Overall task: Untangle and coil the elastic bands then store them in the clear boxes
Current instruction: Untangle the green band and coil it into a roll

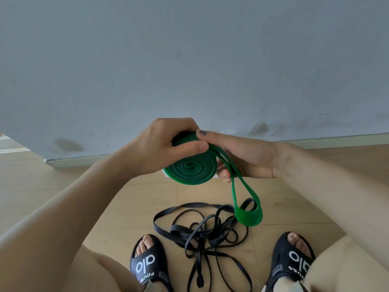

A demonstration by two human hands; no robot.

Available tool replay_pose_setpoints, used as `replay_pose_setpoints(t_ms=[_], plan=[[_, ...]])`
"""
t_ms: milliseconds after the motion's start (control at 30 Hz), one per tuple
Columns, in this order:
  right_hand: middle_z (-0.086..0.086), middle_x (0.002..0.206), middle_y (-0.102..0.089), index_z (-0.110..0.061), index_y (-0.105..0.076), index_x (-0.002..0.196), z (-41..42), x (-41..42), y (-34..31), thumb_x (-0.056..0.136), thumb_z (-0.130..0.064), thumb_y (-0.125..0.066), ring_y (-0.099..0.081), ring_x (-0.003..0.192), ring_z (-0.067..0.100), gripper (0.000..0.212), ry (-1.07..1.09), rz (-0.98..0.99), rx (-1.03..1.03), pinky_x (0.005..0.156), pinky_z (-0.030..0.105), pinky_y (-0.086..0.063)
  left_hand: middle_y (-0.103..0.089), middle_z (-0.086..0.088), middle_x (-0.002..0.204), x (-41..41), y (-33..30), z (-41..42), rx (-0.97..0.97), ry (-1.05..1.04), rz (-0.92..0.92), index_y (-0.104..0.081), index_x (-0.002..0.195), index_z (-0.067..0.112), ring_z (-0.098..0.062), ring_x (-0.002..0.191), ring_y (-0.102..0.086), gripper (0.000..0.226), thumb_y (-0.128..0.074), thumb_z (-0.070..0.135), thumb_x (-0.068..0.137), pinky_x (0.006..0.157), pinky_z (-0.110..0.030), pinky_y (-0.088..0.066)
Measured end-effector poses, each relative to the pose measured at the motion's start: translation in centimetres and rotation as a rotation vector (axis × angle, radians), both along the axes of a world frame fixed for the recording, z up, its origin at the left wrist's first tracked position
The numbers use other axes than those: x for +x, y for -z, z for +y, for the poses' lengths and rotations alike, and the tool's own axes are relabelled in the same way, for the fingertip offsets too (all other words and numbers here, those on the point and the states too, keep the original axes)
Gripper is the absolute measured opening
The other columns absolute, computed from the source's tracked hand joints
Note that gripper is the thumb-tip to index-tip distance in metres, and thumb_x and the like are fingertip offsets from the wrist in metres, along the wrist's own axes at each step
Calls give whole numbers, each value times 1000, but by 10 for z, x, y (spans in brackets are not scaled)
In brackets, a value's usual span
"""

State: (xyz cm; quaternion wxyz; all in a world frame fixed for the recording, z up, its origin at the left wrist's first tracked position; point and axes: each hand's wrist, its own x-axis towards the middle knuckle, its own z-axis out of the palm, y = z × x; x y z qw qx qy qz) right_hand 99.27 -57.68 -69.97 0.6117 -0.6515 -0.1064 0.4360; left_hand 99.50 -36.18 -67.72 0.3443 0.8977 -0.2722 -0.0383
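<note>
Here, green band (190,169) held between both hands.

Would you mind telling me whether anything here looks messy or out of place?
Yes: the black bands lie in a knotted tangle on the floor between the sandals. The green band is only partly coiled; its loose end dangles below the right hand, while the left hand holds the coil.

Both my hands raised in front of me, meeting at the fingertips.

My left hand (166,144) curls thumb and fingers around the green band (190,168); my right hand (242,157) pinches its loose end, forearms angled inward from either side.
</note>
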Motion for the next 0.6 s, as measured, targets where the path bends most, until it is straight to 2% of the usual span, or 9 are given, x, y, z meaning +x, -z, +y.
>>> replay_pose_setpoints(t_ms=[67, 133, 233, 300, 400, 500, 600], plan=[[3, 91, -66, -18, -65, 118, -1, 2, -2, 92, -67, -49, -48, 58, 10, 57, 29, 29, 64, 63, 29, -40, -68, 11, 81, 0, -2, 4, -88, -63, 57, -68, 95, 27, -7, 75, -64, 27, -61, 53, 89, 62, -16, -48], [8, 90, -60, -13, -67, 117, 2, 1, 3, 87, -72, -55, -47, 59, 11, 67, 83, -6, 40, 66, 32, -40, -68, 11, 81, 0, -3, 4, -90, -49, 82, -66, 97, 26, -7, 74, -64, 23, -62, 48, 91, 62, -15, -47], [10, 87, -55, -9, -71, 111, 10, -2, 13, 82, -82, -60, -48, 63, 14, 79, 127, -117, -99, 71, 38, -43, -68, 10, 81, -2, 4, -1, 118, 18, 12, -61, 99, 30, -8, 76, -66, 36, -60, 63, 84, 62, -26, -52], [9, 84, -58, -8, -72, 108, 12, -3, 16, 83, -84, -55, -50, 68, 17, 82, 119, -131, -131, 74, 41, -45, -66, 9, 77, -2, 7, -5, 183, 7, -47, -60, 95, 29, -8, 73, -64, 42, -53, 69, 83, 61, -30, -52], [8, 92, -63, -8, -68, 117, 8, -2, 10, 93, -80, -38, -53, 74, 19, 82, 66, -130, -60, 76, 39, -46, -63, 6, 75, 1, 4, -3, 67, -23, -63, -61, 94, 21, -9, 70, -61, 42, -55, 62, 87, 58, -22, -48], [4, 88, -68, -16, -68, 111, 3, -2, 1, 97, -75, -31, -53, 60, 10, 71, 95, -102, 10, 72, 37, -45, -65, 5, 77, 1, -1, 0, -77, -138, -7, -63, 97, 19, -6, 71, -62, 33, -58, 51, 91, 60, -17, -49], [12, 89, -73, -12, -68, 108, 8, -5, 1, 95, -79, -30, -39, 48, 11, 78, 145, -171, -104, 58, 30, -38, -70, 5, 85, 1, 1, -1, -77, -113, 106, -66, 100, 24, -9, 78, -67, 33, -60, 55, 89, 65, -24, -54]])
